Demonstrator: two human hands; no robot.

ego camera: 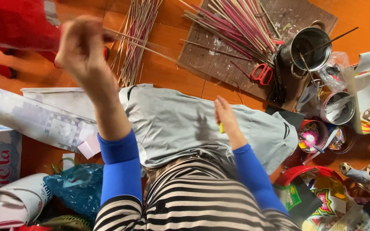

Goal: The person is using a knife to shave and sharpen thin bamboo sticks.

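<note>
Right hand (227,115) sits low over the grey cloth (180,124), pinching a small yellow-green bit. Left hand (82,51), raised and blurry, grips a thin stick (150,48) whose long axis points away rightward. The loose stick bundle (135,38) lies just beyond it, nearer the left.

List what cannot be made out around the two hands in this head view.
- Left hand: motion-blurred; its grip on the thin stick is unclear.
- Right hand: seen from the back, so most of the small yellow-green thing it holds is hidden.
- Metal can: contents in shadow.
- Red scissors: blades covered by sticks.
</note>
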